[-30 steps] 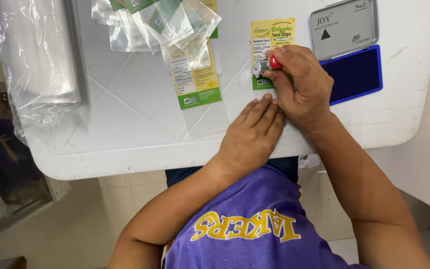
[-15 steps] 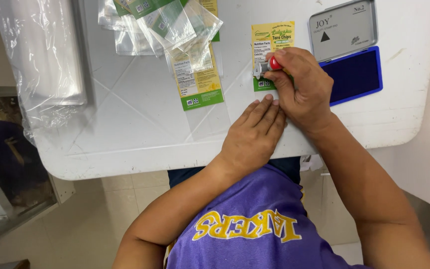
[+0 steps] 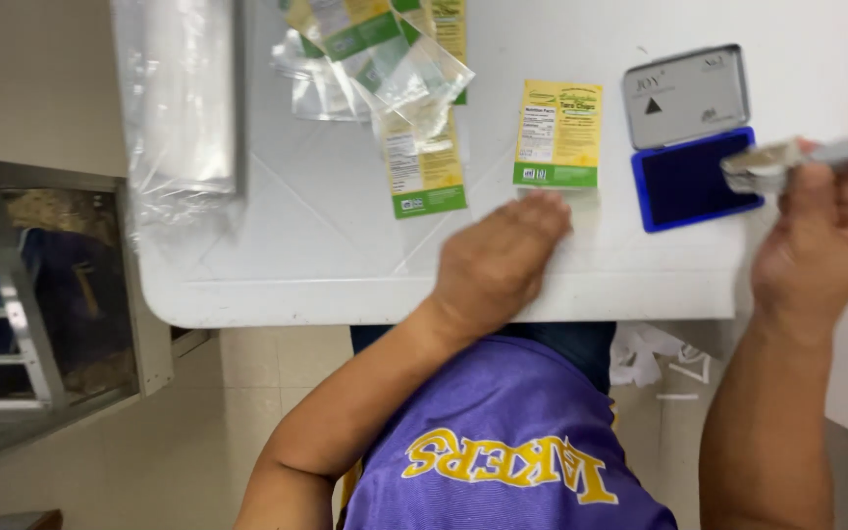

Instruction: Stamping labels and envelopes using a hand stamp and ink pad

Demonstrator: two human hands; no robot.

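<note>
The right hand [image 3: 826,245] is lifted off the white table [image 3: 296,265], fingers closed around a small stamp [image 3: 787,162] with a red end, just right of the open blue ink pad [image 3: 694,182]. The left hand [image 3: 503,260] lies palm-down, fingers flat and together, fingertips touching the near edge of a yellow-and-green label [image 3: 558,134] left of the pad.

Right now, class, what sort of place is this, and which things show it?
Probably a small packing or labelling workspace: a white folding table, an open blue ink pad, printed yellow labels and clear plastic bags.
</note>
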